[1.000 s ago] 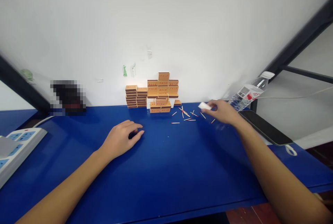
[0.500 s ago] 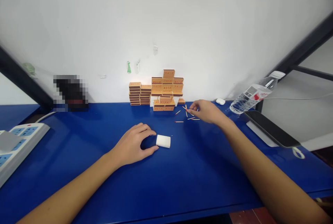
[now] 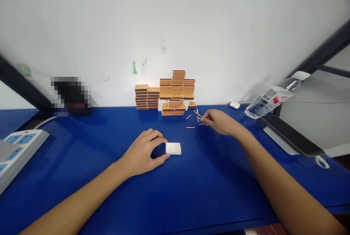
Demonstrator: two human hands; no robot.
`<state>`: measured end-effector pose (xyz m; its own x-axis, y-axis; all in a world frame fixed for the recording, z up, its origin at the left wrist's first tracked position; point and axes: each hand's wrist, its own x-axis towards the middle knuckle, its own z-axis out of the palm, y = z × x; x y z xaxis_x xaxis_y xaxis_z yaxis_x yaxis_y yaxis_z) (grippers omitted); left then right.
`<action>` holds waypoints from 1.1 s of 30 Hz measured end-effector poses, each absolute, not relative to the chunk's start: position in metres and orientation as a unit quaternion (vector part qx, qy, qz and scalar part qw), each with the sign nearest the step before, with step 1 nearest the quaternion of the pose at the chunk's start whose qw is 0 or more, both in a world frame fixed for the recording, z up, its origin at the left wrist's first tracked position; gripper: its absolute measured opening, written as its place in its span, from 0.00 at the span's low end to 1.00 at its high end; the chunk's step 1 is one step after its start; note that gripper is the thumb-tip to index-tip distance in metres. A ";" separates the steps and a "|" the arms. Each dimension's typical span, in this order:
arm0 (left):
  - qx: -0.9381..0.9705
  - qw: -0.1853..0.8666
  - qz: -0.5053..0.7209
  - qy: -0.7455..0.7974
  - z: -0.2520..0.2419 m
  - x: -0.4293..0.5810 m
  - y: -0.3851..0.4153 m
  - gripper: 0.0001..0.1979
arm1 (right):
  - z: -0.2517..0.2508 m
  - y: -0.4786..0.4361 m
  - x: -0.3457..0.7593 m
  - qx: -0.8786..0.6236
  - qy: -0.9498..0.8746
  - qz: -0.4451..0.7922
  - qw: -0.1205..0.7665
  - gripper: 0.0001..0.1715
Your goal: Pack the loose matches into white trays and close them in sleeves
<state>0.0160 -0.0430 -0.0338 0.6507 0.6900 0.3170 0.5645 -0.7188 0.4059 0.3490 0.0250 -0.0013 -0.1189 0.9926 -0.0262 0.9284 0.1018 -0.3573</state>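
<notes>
My left hand [image 3: 146, 153] rests on the blue table with thumb and forefinger at the left end of a small white box [image 3: 173, 148], gripping its two sides. The box lies flat. My right hand [image 3: 218, 121] is farther back, its thumb and forefinger pinched together at a match among loose red-tipped matches [image 3: 197, 114]. The fingertips partly hide that match. A single match [image 3: 190, 127] lies apart in front of the loose pile. Behind them, orange matchboxes [image 3: 177, 90] are stacked in a stepped shape against the wall.
Left of the stepped stack is a lower pile of matchboxes [image 3: 141, 98]. A plastic bottle [image 3: 270, 100] leans at the right near a black phone [image 3: 294, 135] and a white earbud case [image 3: 234, 105]. A power strip [image 3: 24, 151] lies on the left.
My right hand has drawn slightly back toward me and to the right, fingertips still at the matches. My left hand stays by the white box. The view has shifted slightly.
</notes>
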 end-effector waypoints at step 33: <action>0.896 0.120 0.247 0.348 -0.033 0.014 -0.042 0.14 | -0.017 0.034 0.327 -0.606 -0.781 0.093 0.120 0.07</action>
<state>0.0138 -0.0420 -0.0331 0.6353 0.6838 0.3590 0.5655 -0.7284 0.3868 0.3267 0.0343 -0.0172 -0.2376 0.9685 0.0750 0.9239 0.2491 -0.2903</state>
